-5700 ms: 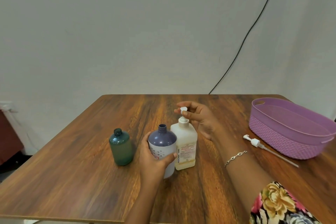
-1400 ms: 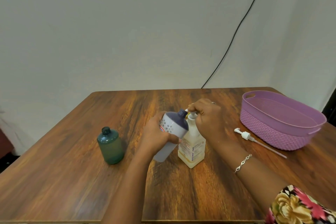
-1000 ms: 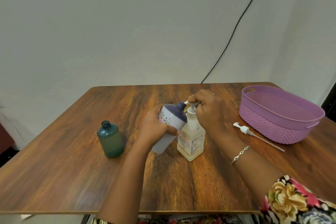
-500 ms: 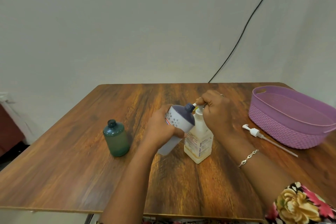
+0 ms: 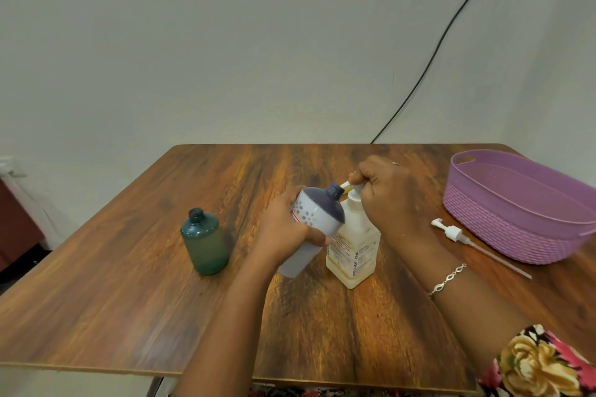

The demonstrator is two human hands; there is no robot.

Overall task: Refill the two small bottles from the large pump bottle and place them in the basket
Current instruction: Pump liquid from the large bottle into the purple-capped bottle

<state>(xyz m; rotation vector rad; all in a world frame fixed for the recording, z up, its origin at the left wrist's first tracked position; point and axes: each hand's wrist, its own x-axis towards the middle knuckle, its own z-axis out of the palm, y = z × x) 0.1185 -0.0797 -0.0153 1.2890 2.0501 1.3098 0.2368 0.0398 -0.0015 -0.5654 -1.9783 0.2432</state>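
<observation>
On wooden desk: fill stage, bottle 1 of 2. Purple basket, at right edge toward far corner, has no bottles in it. Large pump bottle stands upright approx. mid-desk. Right hand is clenched over its pump head, with nozzle pointing left. White bottle w/ purple shoulder is lifted off desk and tilted, its open neck at nozzle tip. Left hand is wrapped round its body. Green bottle, uncapped, stands upright toward left edge, well apart from both hands. Loose pump w/ dip tube lies flat betw. pump bottle and basket, just beside basket wall.

Judged step: dispensing into 1st small bottle; fill level can't be seen thru opaque wall. Next move calls for steady downstrokes w/ neck held under nozzle, else liquid runs down outside. Obstruction: loose pump's tube lies across likely path to basket. Black cable on wall is no hindrance.
</observation>
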